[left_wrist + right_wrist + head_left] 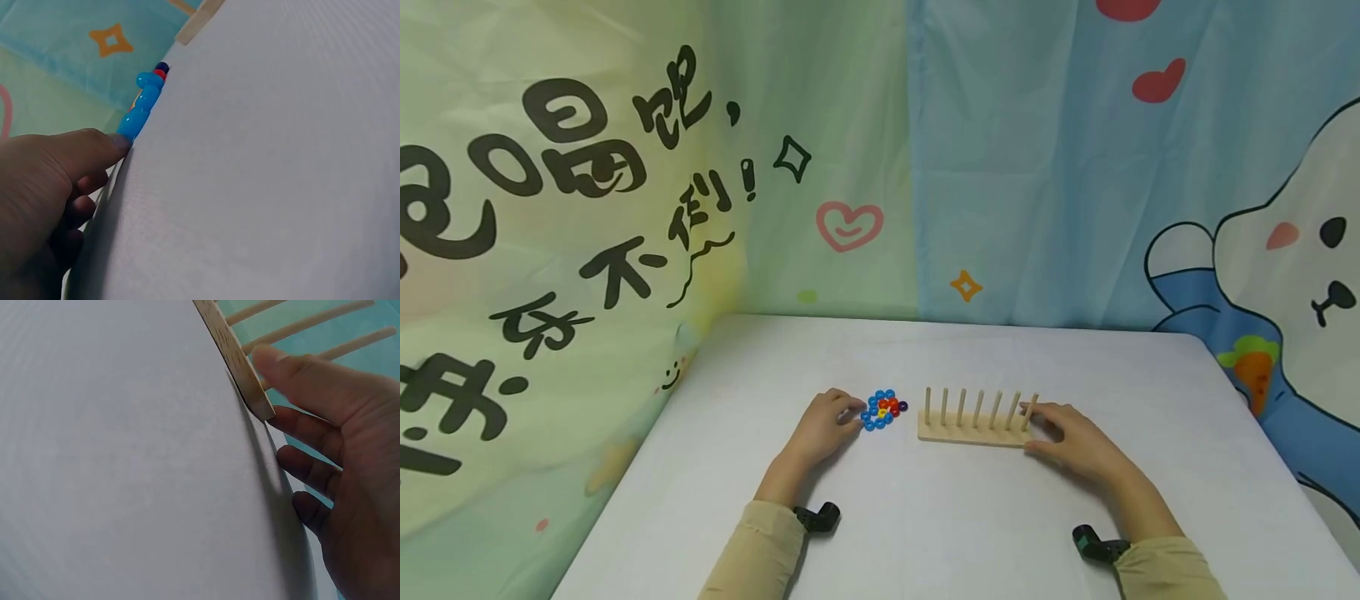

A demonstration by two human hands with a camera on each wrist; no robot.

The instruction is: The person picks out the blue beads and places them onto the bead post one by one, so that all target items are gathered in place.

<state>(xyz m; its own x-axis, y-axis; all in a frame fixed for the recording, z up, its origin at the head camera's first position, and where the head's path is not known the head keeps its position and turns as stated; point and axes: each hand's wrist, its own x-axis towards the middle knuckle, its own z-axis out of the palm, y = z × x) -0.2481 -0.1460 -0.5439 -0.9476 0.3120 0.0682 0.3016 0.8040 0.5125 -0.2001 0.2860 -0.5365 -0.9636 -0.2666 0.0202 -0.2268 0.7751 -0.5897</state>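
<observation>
The L hand is at the left edge of the beads; its thumb touches a blue one, the thumb and index finger are a bit apart, and the other fingers bend loosely. The beads lie close together on the desk, left of the rack, approx. in the middle; they are mostly blue, w/ some red, yellow and one dark. The rack is a wooden base w/ 7 upright pegs. The R hand holds its right end btwn thumb and index finger, thumb in front, index finger behind the last peg; the other fingers are bent below. Behind the desk hangs a printed cloth.
</observation>
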